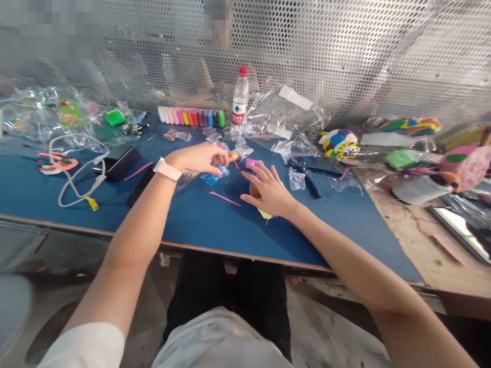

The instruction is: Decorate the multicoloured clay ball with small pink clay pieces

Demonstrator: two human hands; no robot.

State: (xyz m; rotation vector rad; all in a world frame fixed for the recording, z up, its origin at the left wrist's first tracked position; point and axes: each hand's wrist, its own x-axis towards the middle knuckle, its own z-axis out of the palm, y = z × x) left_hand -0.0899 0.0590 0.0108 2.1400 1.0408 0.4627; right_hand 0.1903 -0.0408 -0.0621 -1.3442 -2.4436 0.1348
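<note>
My left hand (203, 157), with a pale band on its wrist, hovers over the blue mat with curved fingers and the thumb a little apart. Just below its fingertips lies a blue lump in clear wrapping (215, 176); contact cannot be made out. Beside those fingers is a small golden-brown wrapped piece (232, 156). My right hand (270, 191) spreads its fingers over a small colourful cup-like object (254, 191) with an orange inside, mostly hidden beneath the palm. A purple piece (251, 162) shows beyond those fingers. Between my hands lies a thin pink modelling tool (225, 198).
Behind stand a row of coloured clay packs (192, 117) and a red-capped water bottle (240, 99). Dark-handled pliers (307, 171) and a clay figure (340, 144) lie to the right. At left are a white cable (69, 176) and a black box (120, 162).
</note>
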